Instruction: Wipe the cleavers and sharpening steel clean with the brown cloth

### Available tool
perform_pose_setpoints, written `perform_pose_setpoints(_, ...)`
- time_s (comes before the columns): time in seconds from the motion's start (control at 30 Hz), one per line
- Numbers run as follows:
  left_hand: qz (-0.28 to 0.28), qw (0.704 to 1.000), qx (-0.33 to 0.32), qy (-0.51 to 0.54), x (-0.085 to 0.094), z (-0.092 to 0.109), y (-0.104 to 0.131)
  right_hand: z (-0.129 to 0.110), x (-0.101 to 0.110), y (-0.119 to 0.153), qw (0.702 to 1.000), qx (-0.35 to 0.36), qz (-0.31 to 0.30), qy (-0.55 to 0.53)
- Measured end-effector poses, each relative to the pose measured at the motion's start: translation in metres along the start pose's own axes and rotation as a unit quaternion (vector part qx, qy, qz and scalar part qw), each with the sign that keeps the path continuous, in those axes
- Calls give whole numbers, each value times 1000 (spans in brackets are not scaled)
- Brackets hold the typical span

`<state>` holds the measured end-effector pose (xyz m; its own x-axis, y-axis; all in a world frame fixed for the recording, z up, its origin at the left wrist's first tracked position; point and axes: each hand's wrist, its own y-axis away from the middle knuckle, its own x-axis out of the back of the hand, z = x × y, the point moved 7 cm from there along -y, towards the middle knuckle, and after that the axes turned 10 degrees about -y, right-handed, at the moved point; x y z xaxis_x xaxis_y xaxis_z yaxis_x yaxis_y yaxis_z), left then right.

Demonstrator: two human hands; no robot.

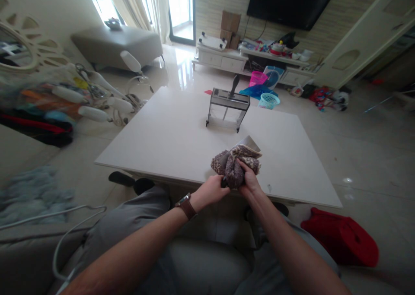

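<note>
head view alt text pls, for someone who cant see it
Two bare hands hold a bunched brown-and-cream cloth around a flat metal blade at the near edge of a white table. Beyond it stands a knife block with a dark handle sticking up.

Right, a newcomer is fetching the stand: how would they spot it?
Find the big white table. Near the middle of its far edge is a boxy stand with a see-through front. Unlike the bundled brown cloth nearby, it has a dark frame and a black handle rising from its top.
</note>
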<state>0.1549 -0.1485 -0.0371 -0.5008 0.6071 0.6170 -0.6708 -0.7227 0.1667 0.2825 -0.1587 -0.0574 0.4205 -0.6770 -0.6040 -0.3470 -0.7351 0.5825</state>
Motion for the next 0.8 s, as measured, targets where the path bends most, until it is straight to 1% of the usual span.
perform_pose_setpoints(0.2, -3, 1000, 1, -1, 0, 0, 0, 0, 2, -2, 1000, 1, -2, -3)
perform_pose_setpoints(0.37, -8, 1000, 6, 2, 1, 1, 0, 0, 2, -5, 1000, 4, -20, 12)
perform_pose_setpoints(0.67, -6, 1000, 5, -5, 0, -1, 0, 1, 2, -2, 1000, 2, -1, 3)
perform_pose_setpoints(0.8, -6, 1000, 5, -7, 1, 0, 0, 1, 1, -1, 1000, -2, -3, 0)
